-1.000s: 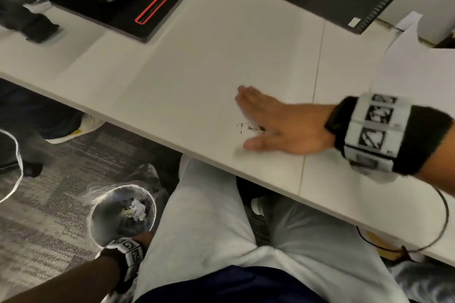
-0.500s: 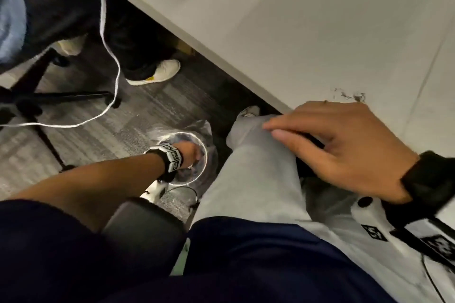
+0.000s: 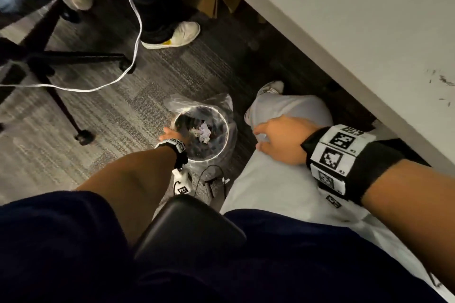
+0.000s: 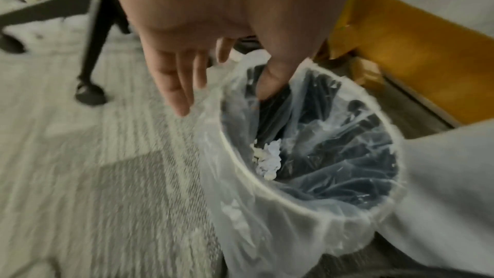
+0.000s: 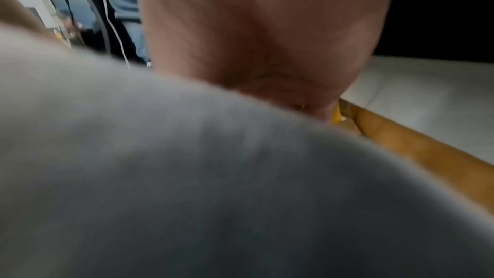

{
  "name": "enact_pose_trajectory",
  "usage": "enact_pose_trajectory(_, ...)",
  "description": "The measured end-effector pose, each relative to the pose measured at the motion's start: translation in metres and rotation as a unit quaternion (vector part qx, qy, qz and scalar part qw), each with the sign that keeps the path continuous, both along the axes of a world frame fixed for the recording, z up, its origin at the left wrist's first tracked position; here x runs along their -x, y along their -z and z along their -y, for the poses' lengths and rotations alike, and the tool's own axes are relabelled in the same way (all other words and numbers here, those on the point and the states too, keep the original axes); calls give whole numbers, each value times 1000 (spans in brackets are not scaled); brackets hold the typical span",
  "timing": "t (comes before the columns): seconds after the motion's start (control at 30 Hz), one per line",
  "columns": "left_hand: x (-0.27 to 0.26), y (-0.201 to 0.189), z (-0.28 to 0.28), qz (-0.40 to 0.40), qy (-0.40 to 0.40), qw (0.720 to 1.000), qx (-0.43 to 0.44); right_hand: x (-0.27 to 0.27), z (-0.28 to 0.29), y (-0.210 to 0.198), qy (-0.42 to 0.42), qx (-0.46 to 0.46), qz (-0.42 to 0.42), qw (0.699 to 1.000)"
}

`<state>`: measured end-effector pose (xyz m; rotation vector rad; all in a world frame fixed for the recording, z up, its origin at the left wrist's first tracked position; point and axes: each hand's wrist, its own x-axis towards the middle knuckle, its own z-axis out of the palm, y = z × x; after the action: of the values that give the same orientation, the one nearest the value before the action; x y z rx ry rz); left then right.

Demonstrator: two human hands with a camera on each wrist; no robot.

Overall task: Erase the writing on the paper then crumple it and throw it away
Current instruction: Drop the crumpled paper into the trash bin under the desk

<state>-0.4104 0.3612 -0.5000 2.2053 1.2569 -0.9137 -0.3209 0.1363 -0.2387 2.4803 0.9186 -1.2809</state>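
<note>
Paper (image 4: pixel 268 161) crumpled, lying at bottom of lined bin (image 4: pixel 240 179), below and right of my left hand (image 4: pixel 187 67). Left hand at rim, fingers slack, holding nothing. Right hand (image 3: pixel 280 140) flat on knee, released, farther off. I judge throw done.

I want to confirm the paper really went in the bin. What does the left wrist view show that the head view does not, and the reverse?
Only the left wrist view: the left hand's fingers straight and empty above the clear liner, thumb inside the rim.

Only the head view: the right hand resting on the grey-trousered knee, eraser crumbs on the desk, and a white cable.

Both: the left hand at the bin, with crumpled paper at its bottom.
</note>
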Motion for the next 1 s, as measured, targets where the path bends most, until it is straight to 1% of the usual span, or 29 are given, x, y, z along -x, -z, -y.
enact_pose_trajectory(0.03,7,11,0,5,-6,1000,28,0,-4,4,-9,17,-12,1000)
enact_pose_trajectory(0.1,19,24,0,-27,6,997,69,0,-10,8,-26,33,-31,999)
enact_pose_trajectory(0.13,23,26,2,-44,25,994,93,-1,-11,10,-32,37,-39,998)
enact_pose_trajectory(0.17,27,37,0,-46,45,992,110,-3,-11,11,-34,40,-45,998)
enact_pose_trajectory(0.2,30,39,2,-59,49,987,138,-4,-10,12,-34,41,-51,997)
enact_pose_trajectory(0.27,34,58,1,-78,87,981,155,-5,-7,15,-36,45,-58,997)
enact_pose_trajectory(0.33,38,79,1,-80,111,976,171,-6,-4,19,-44,43,-55,997)
enact_pose_trajectory(0.37,40,97,-2,-75,106,975,178,-6,-3,20,-48,43,-54,996)
enact_pose_trajectory(0.4,38,93,-2,-59,96,977,183,-6,-3,21,-50,44,-53,996)
enact_pose_trajectory(0.43,35,81,1,-52,91,978,179,-6,-3,21,-53,45,-54,996)
enact_pose_trajectory(0.5,26,39,8,-19,42,983,179,-6,-5,18,-54,44,-52,996)
enact_pose_trajectory(0.53,22,24,10,-9,37,984,173,-6,-5,16,-50,42,-51,997)
enact_pose_trajectory(0.57,19,11,9,-7,38,985,169,-6,-5,12,-43,40,-51,997)
enact_pose_trajectory(0.63,14,-12,3,29,0,982,185,-5,-4,1,-27,22,-47,998)
enact_pose_trajectory(0.7,10,-30,-4,37,-36,980,193,-4,0,-14,-14,-34,-25,999)
enact_pose_trajectory(0.77,5,-51,-4,59,-98,976,187,-3,6,-33,-1,-110,2,994)
enact_pose_trajectory(0.8,2,-68,-1,59,-153,968,188,-2,10,-42,3,-150,14,989)
enact_pose_trajectory(0.83,-2,-82,0,67,-172,966,183,-1,14,-51,9,-190,23,981)
enact_pose_trajectory(0.87,-5,-99,3,73,-148,972,166,1,20,-61,18,-226,30,974)
enact_pose_trajectory(0.9,-8,-110,5,79,-144,974,156,3,26,-71,27,-257,36,965)
enact_pose_trajectory(0.93,-11,-123,6,89,-124,977,148,5,33,-81,39,-284,46,957)
enact_pose_trajectory(1.0,-21,-143,7,112,-86,981,134,9,51,-98,74,-345,87,932)
